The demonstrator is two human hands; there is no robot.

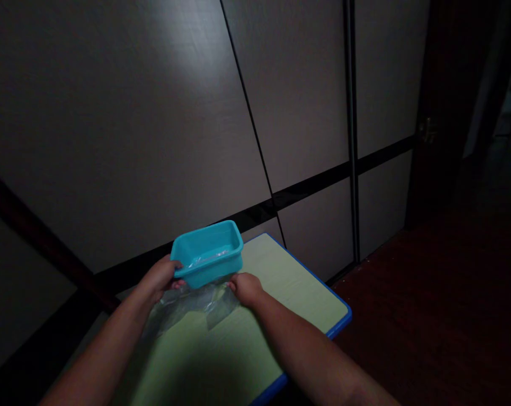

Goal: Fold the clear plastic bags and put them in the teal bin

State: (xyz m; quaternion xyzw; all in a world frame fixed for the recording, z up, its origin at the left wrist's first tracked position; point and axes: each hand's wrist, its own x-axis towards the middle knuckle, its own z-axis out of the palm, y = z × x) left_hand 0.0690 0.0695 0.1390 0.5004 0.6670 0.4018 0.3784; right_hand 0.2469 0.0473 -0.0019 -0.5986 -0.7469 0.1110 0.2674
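Note:
A turquoise plastic basin (213, 269), rectangular with rounded corners, is tilted toward me above the table. Its near left corner is gripped by my left hand (164, 276), thumb over the rim and fingers below. Beneath the basin hangs a clear plastic bag (187, 304), crumpled and see-through. My right hand (244, 287) is closed on the bag's edge, just under the basin's right side. Inside the basin there is a shiny patch, and I cannot tell whether it is plastic film or a reflection.
The pale green table (297, 287) has a blue edge (342, 321). Behind it stand large grey wardrobe panels (174, 124) with a dark band. A dark red floor (441, 304) lies to the right, near a dark door with a handle (427, 129).

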